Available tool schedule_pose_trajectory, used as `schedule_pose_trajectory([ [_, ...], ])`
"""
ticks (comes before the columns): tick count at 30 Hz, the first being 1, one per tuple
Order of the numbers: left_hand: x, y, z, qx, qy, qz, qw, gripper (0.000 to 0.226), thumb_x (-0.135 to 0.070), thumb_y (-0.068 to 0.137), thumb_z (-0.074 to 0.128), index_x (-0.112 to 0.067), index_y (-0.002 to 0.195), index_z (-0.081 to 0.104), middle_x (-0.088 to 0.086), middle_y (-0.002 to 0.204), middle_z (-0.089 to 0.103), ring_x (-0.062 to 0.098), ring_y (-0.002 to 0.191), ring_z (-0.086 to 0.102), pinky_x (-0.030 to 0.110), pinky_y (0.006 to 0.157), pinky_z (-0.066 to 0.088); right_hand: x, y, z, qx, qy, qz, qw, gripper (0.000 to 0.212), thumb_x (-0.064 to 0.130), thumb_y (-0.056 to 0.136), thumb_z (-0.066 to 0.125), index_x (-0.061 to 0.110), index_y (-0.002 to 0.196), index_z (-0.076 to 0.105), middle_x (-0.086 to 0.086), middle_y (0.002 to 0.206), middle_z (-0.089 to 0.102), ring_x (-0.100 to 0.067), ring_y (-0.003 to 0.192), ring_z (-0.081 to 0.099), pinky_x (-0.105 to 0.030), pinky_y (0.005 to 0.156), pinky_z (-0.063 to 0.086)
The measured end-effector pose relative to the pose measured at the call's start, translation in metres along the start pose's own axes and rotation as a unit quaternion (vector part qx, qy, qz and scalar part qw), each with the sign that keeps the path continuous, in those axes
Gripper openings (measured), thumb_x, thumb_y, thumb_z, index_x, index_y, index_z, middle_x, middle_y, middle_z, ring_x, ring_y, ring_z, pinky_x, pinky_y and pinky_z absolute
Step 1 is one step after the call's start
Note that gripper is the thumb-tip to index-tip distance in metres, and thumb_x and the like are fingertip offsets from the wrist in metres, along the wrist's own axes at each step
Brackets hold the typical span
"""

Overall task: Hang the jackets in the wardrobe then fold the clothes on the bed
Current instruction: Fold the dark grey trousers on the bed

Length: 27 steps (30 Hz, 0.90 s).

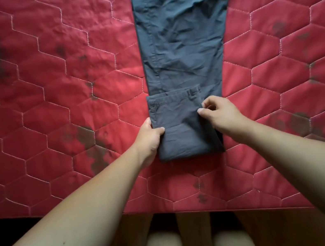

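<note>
Grey trousers (pixel 181 39) lie on the red quilted bed (pixel 41 79), left hand (pixel 151 140) gripping the folded end's side, right hand (pixel 220 112) pinching its other edge, no legible writing.

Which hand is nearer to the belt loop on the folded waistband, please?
Right. The right hand pinches the trousers just below the belt loop; the left hand grips the fold's opposite edge.

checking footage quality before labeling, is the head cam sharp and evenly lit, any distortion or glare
Head view: mostly sharp on the dark grey trousers and both hands, left hand, right hand; soft daylight, no glare; corners darken, especially beyond the red quilted bedcover edge; wide-angle lens bows that edge and stretches the forearms.
</note>
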<state>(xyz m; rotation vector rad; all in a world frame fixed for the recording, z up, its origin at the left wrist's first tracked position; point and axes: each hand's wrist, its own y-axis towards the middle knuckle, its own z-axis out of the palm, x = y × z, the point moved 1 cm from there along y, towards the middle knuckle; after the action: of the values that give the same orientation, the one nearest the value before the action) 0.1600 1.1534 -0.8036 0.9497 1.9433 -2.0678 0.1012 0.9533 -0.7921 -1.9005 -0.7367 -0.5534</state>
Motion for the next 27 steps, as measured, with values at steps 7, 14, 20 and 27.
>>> schedule_pose_trajectory([
  [7,0.011,-0.007,-0.002,0.039,-0.027,-0.028,0.998,0.028,0.010,0.095,0.050,-0.014,0.107,0.060,0.012,0.108,0.070,0.025,0.097,0.066,0.043,0.098,0.052,-0.024,-0.020,-0.006,0.131,-0.001,0.069,0.989,0.018,0.013,0.087,0.074,-0.002,0.091,0.066,-0.022,0.097,0.073,-0.016,0.077,0.054,-0.048,0.079,0.053],
  [14,0.022,-0.017,-0.001,0.073,-0.004,-0.025,0.997,0.027,0.006,0.099,0.050,-0.005,0.122,0.058,0.016,0.118,0.068,0.023,0.103,0.065,0.035,0.091,0.054,-0.060,-0.055,0.008,0.073,0.148,0.159,0.973,0.042,0.003,0.088,0.070,0.023,0.095,0.033,-0.013,0.082,0.064,-0.018,0.059,0.057,-0.026,0.047,0.041],
  [20,0.016,-0.016,0.001,0.045,0.032,-0.021,0.998,0.017,-0.009,0.102,0.054,-0.009,0.114,0.065,0.012,0.118,0.071,0.021,0.105,0.067,0.035,0.089,0.056,-0.039,-0.033,0.006,-0.016,0.227,0.171,0.959,0.042,0.001,0.087,0.071,0.017,0.108,0.040,-0.014,0.103,0.071,-0.021,0.078,0.065,-0.035,0.068,0.051],
  [27,-0.019,0.009,0.001,-0.016,0.037,0.026,0.999,0.005,-0.016,0.099,0.061,-0.019,0.096,0.065,-0.005,0.081,0.068,0.001,0.060,0.061,0.022,0.060,0.049,-0.005,0.004,-0.016,0.016,0.260,0.167,0.951,0.014,0.002,0.092,0.066,0.016,0.095,0.061,0.003,0.078,0.066,-0.008,0.059,0.062,-0.021,0.047,0.051],
])
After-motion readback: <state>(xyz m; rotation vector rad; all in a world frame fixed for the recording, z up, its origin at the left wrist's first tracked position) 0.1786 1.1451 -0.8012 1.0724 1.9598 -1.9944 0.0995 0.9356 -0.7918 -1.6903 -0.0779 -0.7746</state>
